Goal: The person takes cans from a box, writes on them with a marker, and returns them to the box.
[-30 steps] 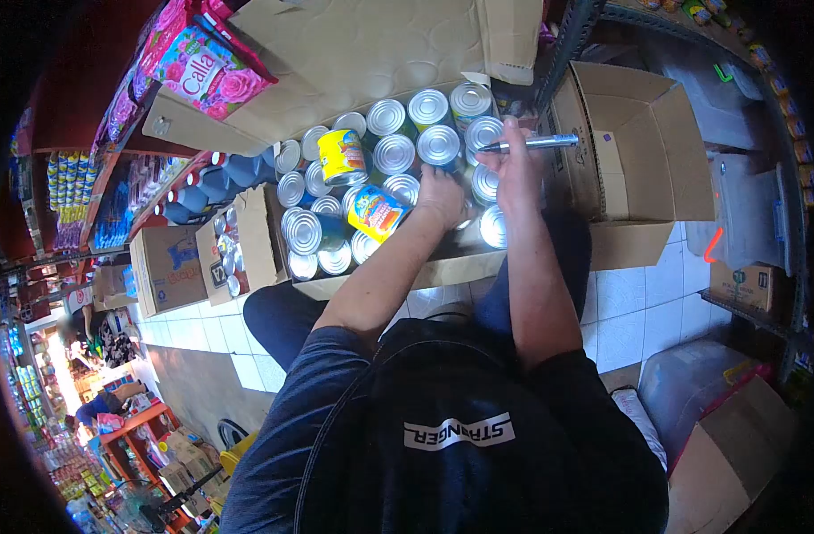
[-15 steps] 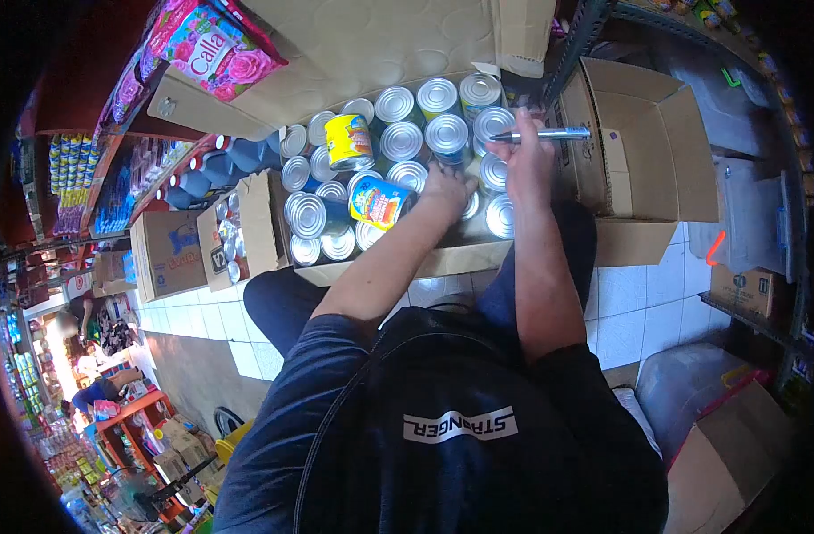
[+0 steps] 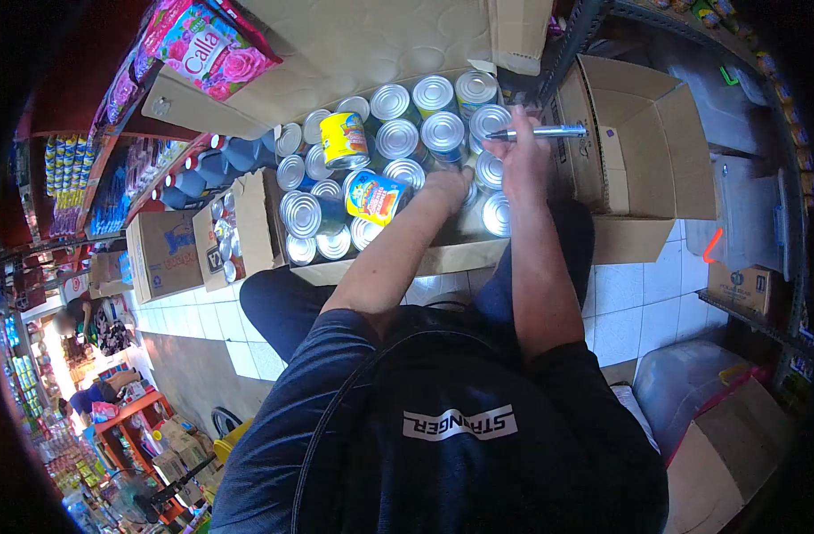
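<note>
A large open carton [image 3: 460, 255] in front of me holds several cans [image 3: 397, 140] standing with silver lids up. Two yellow-labelled cans, one upper [image 3: 343, 141] and one lower [image 3: 377, 198], lie tilted on top of the others. My left hand [image 3: 446, 187] reaches down between the cans right of the middle; its fingertips are hidden there, so any hold is unclear. Above the carton's right side, my right hand [image 3: 525, 158] is closed around a silver pen [image 3: 558, 131], which points left over the lids.
An open cardboard box [image 3: 636, 133] stands to the right beside a metal shelf post. To the left are a smaller carton of cans [image 3: 247, 227], dark jugs [image 3: 213, 169] and stocked shelves. A pink Calla pack [image 3: 213, 53] hangs over the upper left. Behind at left, another person bends.
My left hand has sunk a little deeper between the cans, its fingers now more hidden. My right hand keeps the pen in nearly the same place. The view has shifted slightly.
</note>
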`<state>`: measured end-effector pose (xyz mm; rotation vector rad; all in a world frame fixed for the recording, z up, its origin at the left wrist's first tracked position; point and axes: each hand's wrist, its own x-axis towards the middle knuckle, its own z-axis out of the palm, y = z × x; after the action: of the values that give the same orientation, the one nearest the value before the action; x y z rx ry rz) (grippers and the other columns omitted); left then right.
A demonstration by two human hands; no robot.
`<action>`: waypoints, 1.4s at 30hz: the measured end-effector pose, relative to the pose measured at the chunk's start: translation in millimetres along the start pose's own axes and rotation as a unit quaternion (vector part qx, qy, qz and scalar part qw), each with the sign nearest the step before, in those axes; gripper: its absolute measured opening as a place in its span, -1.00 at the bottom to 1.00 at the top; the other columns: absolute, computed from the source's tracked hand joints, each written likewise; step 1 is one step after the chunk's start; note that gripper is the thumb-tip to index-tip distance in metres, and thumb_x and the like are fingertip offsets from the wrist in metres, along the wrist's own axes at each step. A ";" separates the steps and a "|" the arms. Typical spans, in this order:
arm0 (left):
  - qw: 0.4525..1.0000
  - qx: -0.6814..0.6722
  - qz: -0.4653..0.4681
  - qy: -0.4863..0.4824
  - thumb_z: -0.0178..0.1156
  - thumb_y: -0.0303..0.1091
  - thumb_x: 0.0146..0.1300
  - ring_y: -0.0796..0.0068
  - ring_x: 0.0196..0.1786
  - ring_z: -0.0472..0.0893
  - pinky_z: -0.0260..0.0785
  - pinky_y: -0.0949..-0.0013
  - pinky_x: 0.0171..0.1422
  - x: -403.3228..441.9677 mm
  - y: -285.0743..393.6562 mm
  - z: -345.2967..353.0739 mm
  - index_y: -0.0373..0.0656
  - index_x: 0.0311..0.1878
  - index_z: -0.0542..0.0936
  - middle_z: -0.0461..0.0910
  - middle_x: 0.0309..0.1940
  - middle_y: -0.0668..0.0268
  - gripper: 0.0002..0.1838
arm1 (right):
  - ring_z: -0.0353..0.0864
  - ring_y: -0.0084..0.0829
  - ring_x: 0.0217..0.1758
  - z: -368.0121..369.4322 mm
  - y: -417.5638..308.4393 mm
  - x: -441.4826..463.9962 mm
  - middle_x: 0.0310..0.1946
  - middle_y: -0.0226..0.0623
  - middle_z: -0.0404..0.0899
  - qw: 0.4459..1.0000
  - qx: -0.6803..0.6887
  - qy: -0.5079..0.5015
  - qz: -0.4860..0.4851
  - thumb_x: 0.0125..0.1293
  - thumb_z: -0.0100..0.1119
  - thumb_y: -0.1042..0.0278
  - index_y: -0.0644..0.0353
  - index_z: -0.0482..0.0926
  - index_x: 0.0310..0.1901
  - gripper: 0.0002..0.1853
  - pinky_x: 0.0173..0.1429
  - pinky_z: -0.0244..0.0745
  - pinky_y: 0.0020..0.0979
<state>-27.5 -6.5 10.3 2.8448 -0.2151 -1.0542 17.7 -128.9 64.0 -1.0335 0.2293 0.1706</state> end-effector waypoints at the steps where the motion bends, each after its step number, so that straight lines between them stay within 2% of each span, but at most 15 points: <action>1: 1.000 -0.001 -0.003 0.003 0.05 -0.46 0.19 0.06 0.09 0.54 0.43 0.16 0.08 0.7 -0.2 0.5 -0.24 0.08 0.36 0.48 0.05 -0.07 -0.64 | 0.52 -0.51 -0.55 -0.3 0.0 -0.7 -0.50 -0.31 0.46 1.000 -0.001 -0.002 -0.001 0.33 0.05 0.11 0.24 0.40 -0.34 -0.69 -0.45 0.58 -0.44; 6: 1.000 -0.010 0.000 0.027 0.04 -0.41 0.21 0.03 0.10 0.53 0.42 0.17 0.11 6.6 -4.4 6.7 -0.23 0.08 0.36 0.47 0.05 -0.10 -0.64 | 0.52 -0.51 -0.56 -2.9 2.9 -0.2 -0.49 -0.30 0.47 1.000 0.002 -0.006 -0.002 0.32 0.05 0.10 0.25 0.42 -0.31 -0.68 -0.45 0.57 -0.45; 9: 1.000 -0.008 -0.022 0.007 0.03 -0.37 0.22 0.08 0.18 0.47 0.37 0.09 0.14 7.5 -1.9 7.3 -0.20 0.10 0.38 0.42 0.13 -0.01 -0.63 | 0.53 -0.50 -0.53 -2.9 3.9 1.7 -0.46 -0.29 0.47 1.000 -0.001 0.005 0.003 0.33 0.04 0.09 0.27 0.44 -0.27 -0.66 -0.44 0.57 -0.45; 12: 0.990 0.113 0.017 0.088 0.05 -0.35 0.20 0.17 0.24 0.38 0.28 0.01 0.20 -3.7 2.8 13.8 -0.16 0.12 0.42 0.36 0.17 0.16 -0.61 | 0.50 -0.52 -0.54 1.4 -0.9 0.2 -0.45 -0.30 0.48 1.000 -0.019 0.012 0.012 0.32 0.05 0.05 0.27 0.46 -0.25 -0.64 -0.43 0.55 -0.46; 15: 0.993 0.107 0.001 0.057 0.32 -0.22 -0.03 0.16 0.28 0.31 0.18 -0.06 0.27 -5.7 6.5 9.1 -0.16 0.20 0.31 0.27 0.19 0.19 -0.31 | 0.42 -0.57 -0.64 5.0 -0.4 -3.7 -0.51 -0.35 0.47 0.999 -0.037 0.024 0.020 0.30 0.08 0.01 0.25 0.47 -0.27 -0.62 -0.43 0.51 -0.48; 23: 0.961 0.170 -0.008 0.216 0.00 -0.35 0.21 0.33 0.09 0.43 0.18 0.06 0.18 -12.6 10.1 13.9 -0.06 0.00 0.50 0.44 -0.06 0.28 -0.71 | 0.40 -0.59 -0.62 8.6 1.1 -4.1 -0.51 -0.35 0.44 1.000 -0.009 0.022 0.010 0.31 0.09 0.05 0.21 0.43 -0.32 -0.66 -0.44 0.53 -0.52; 24: 0.958 0.169 0.015 0.231 0.11 -0.27 0.14 0.29 0.06 0.44 0.20 0.04 0.15 -17.5 9.4 13.1 -0.10 -0.04 0.52 0.45 -0.07 0.24 -0.70 | 0.41 -0.59 -0.62 7.2 3.7 -3.3 -0.51 -0.36 0.44 1.000 -0.004 0.021 0.014 0.31 0.10 0.06 0.21 0.42 -0.32 -0.67 -0.44 0.52 -0.52; 27: 0.958 0.068 0.097 0.262 0.27 -0.19 -0.01 0.21 0.05 0.44 0.21 0.02 0.13 -85.1 16.5 -13.7 -0.13 -0.06 0.51 0.45 -0.08 0.19 -0.58 | 0.43 -0.58 -0.63 8.1 6.1 -3.4 -0.50 -0.35 0.45 0.999 -0.007 0.029 0.017 0.30 0.11 0.08 0.20 0.41 -0.32 -0.69 -0.49 0.52 -0.53; 30: 0.847 -0.058 0.104 0.517 0.38 -0.17 -0.15 0.15 0.01 0.43 0.22 0.05 0.13 -142.7 0.5 -19.9 -0.15 -0.08 0.49 0.44 -0.12 0.16 -0.48 | 0.55 -0.51 -0.51 -1.1 14.8 3.3 -0.45 -0.32 0.47 0.999 -0.019 0.020 0.017 0.29 0.10 0.03 0.20 0.43 -0.29 -0.66 -0.45 0.58 -0.50; 32: 0.863 -0.174 -0.005 0.475 0.36 -0.20 -0.09 0.07 0.04 0.42 0.24 0.10 0.15 -168.5 -24.4 -25.1 -0.18 -0.04 0.47 0.45 -0.05 0.08 -0.47 | 0.56 -0.53 -0.51 0.0 15.9 1.9 -0.45 -0.33 0.49 1.000 -0.009 0.002 0.015 0.29 0.11 0.04 0.20 0.43 -0.28 -0.67 -0.47 0.58 -0.52; 33: 0.808 -0.242 -0.045 0.535 0.33 -0.17 0.00 0.05 0.06 0.42 0.26 0.13 0.16 -163.5 -40.3 -10.6 -0.28 -0.02 0.44 0.44 -0.03 0.00 -0.47 | 0.56 -0.54 -0.51 -0.4 16.3 -0.5 -0.44 -0.33 0.50 1.000 -0.005 -0.006 0.014 0.29 0.11 0.05 0.20 0.43 -0.28 -0.67 -0.47 0.58 -0.52; 35: 0.753 -0.399 -0.092 0.515 0.35 -0.12 -0.02 -0.03 -0.19 0.48 0.33 0.09 -0.01 -147.7 -73.6 13.3 -0.32 -0.07 0.44 0.48 -0.27 0.01 -0.45 | 0.57 -0.55 -0.50 -0.2 19.0 -1.9 -0.43 -0.33 0.51 1.000 -0.006 -0.002 0.010 0.29 0.12 0.06 0.19 0.43 -0.28 -0.68 -0.49 0.58 -0.53; 38: 0.797 -0.441 -0.113 0.397 0.37 -0.09 -0.01 -0.01 -0.06 0.46 0.30 0.14 0.08 -156.3 -62.6 4.6 -0.35 -0.06 0.42 0.45 -0.14 -0.06 -0.41 | 0.56 -0.54 -0.52 2.2 13.9 -7.9 -0.44 -0.32 0.51 1.000 0.002 0.015 0.018 0.28 0.15 0.11 0.17 0.42 -0.30 -0.72 -0.52 0.56 -0.53; 41: 0.843 -0.356 -0.122 0.385 0.41 -0.09 -0.07 0.00 0.08 0.41 0.28 0.15 0.13 -163.8 -52.2 -7.4 -0.37 -0.07 0.40 0.38 0.02 -0.11 -0.36 | 0.56 -0.53 -0.52 -1.8 12.0 -5.0 -0.43 -0.30 0.52 0.999 0.011 0.024 0.024 0.28 0.15 0.12 0.17 0.40 -0.30 -0.72 -0.52 0.55 -0.53; 42: 0.845 -0.334 -0.108 0.403 0.47 -0.12 -0.14 0.09 0.05 0.43 0.29 0.25 0.15 -161.4 -48.1 -4.0 -0.37 -0.09 0.38 0.38 -0.06 -0.02 -0.33 | 0.56 -0.53 -0.51 -1.9 11.0 -5.1 -0.43 -0.30 0.52 0.999 0.012 0.021 0.024 0.28 0.15 0.12 0.17 0.40 -0.30 -0.72 -0.52 0.56 -0.53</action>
<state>-141.3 67.9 109.7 2.3875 0.4597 0.1433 9.9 -125.2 55.3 -1.0085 0.2937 0.1881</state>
